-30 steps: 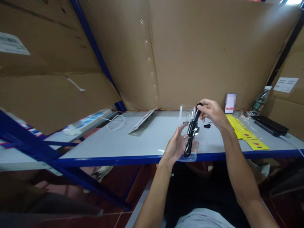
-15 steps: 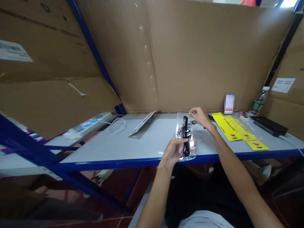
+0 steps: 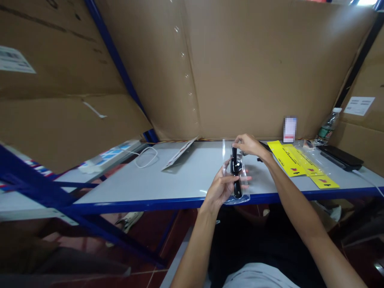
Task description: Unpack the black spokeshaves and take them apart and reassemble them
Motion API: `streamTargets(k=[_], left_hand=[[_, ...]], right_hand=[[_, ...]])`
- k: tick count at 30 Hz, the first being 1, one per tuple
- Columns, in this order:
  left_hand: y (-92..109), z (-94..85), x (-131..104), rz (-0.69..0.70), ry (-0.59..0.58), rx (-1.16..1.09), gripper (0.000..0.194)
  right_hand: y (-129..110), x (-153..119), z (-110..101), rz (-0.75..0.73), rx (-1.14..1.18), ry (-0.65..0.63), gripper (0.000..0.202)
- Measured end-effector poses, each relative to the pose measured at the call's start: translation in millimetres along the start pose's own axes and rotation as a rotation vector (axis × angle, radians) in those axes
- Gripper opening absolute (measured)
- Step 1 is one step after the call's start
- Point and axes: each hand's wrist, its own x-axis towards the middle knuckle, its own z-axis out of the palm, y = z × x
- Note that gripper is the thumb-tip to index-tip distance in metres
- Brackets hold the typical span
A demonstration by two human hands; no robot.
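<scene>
A black tool with a rounded handle lies on a clear plastic bag near the table's front edge. My left hand holds both, its thumb across the handle and its other fingers spread beneath the bag. At the far end of the tool, my right hand pinches the black tip between thumb and fingers. Whether the tool is inside the bag or on top of it is hard to tell. Small dark pieces lie behind my right wrist, partly hidden.
Yellow printed cards, a black device, a propped phone and a bottle stand to the right. A tilted card and a white cable are on the left. Cardboard walls the back.
My right hand has moved left and slightly down onto the far end of the black tool, which it now grips. The tool's far part has shifted a little; my left hand still holds the bag.
</scene>
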Motion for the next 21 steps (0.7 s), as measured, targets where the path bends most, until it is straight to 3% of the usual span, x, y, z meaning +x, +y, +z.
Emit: streamTargets(k=[7, 13, 16, 21], left_hand=[[0, -0.4, 0, -0.001, -0.054, 0.032, 0.1], [0, 1.1, -2, 0.007, -0.109, 0.07, 0.093], [0, 1.8, -2, 0.006, -0.116, 0.06, 0.086], [-1, 1.0, 0, 0.011, -0.097, 0.029, 0.068]], right_hand=[[14, 19, 7, 0.094, 0.285, -0.18, 0.045], [4, 5, -8, 0.118, 0.489, -0.265, 0.046], [-1, -4, -19, 0.132, 0.553, -0.238, 0.043], [-8, -9, -46, 0.092, 0.608, -0.072, 0.036]])
